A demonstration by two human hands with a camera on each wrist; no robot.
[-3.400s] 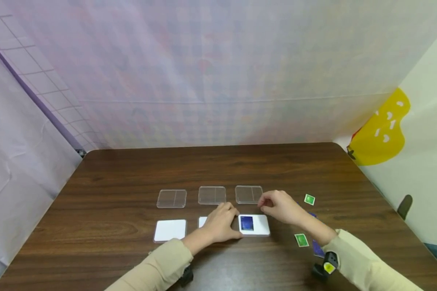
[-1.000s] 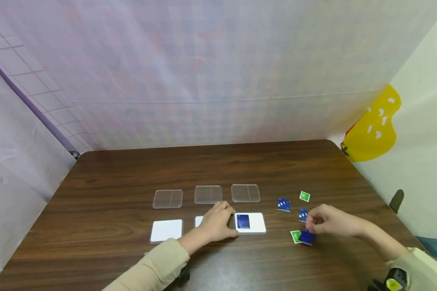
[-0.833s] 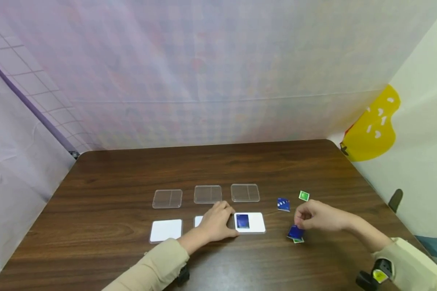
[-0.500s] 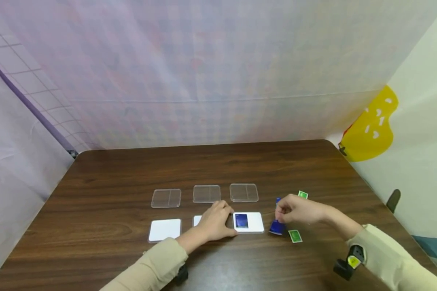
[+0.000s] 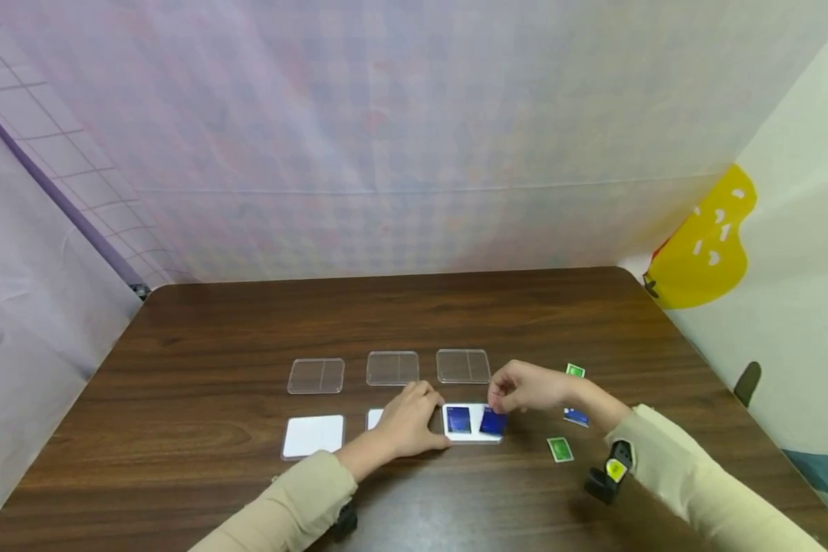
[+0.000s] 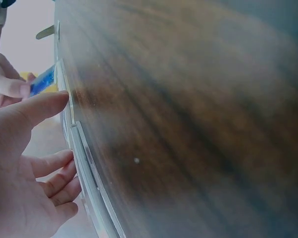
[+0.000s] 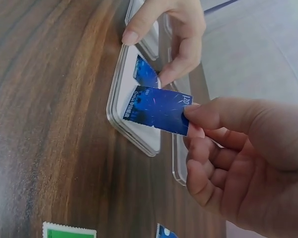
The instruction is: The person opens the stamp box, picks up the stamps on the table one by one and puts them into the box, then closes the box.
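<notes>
Stamp (image 7: 156, 110) over case (image 7: 145, 137): placing step apparently in hand.
Right hand (image 5: 527, 386) pinches its end; placed stamp (image 7: 147, 74) lies flat on the case's other half; left hand (image 5: 407, 422) grips the case between thumb and fingers. Next move seemingly calls for squaring, then lowering flat.

Left hand (image 5: 410, 422) curved, right hand (image 5: 530, 386) in a pinch

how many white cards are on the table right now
3: left card, alone; middle card, mostly hidden behind the left hand in the head view; right card, bearing a blue stamp.
</notes>
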